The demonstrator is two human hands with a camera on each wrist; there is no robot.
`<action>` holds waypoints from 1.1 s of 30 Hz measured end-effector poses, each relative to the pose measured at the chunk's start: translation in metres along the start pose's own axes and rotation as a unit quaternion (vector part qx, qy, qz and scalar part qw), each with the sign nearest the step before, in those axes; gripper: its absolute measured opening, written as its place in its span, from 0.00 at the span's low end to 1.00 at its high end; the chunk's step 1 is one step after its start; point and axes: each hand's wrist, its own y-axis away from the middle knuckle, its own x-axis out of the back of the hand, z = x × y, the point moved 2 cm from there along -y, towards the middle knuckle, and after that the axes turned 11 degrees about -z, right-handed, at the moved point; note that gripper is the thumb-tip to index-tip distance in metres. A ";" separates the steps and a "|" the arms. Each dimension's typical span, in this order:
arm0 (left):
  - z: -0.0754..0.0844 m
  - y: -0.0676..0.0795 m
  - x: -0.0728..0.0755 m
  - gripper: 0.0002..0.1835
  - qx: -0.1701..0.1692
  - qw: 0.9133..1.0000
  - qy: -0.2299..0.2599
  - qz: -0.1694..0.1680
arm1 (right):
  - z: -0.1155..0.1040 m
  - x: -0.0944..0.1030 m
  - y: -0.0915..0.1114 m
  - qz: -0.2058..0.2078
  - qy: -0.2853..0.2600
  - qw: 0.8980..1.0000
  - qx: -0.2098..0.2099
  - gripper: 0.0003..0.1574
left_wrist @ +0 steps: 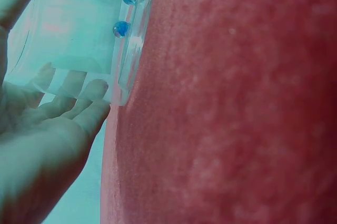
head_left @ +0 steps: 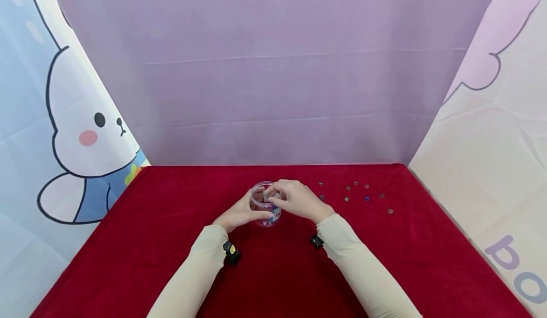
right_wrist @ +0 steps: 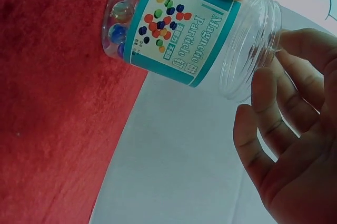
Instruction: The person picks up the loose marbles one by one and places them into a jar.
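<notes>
A clear plastic jar [head_left: 268,222] with a teal and white "Magnetic Particle" label [right_wrist: 181,29] stands on the red cloth. My left hand [head_left: 239,213] grips it from the left, thumb across the front and fingers around the far side. At its open mouth is my right hand [head_left: 299,200], thumb and index finger at or just inside the rim. The jar's neck partly hides those fingertips, so anything between them cannot be made out. The other right fingers [right_wrist: 292,110] curve loosely outside. Glass marbles, a clear one [right_wrist: 122,11] and a blue one [right_wrist: 118,34] among them, lie at the bottom.
Several small marbles lie scattered on the red cloth [head_left: 265,280] right of the jar, including a blue one [head_left: 367,198] and a greenish one [head_left: 346,199]. A lilac curtain [head_left: 273,80] closes the back, and printed sheets stand at both sides.
</notes>
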 end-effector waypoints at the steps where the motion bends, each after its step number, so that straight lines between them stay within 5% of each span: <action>1: 0.000 0.000 0.000 0.49 -0.002 1.000 0.000 0.001 | 0.000 0.000 0.000 -0.001 0.000 1.000 0.000 0.11; 33: 0.002 0.002 0.000 0.51 0.009 1.000 -0.005 0.002 | 0.006 0.020 0.023 0.030 0.030 0.999 0.005 0.11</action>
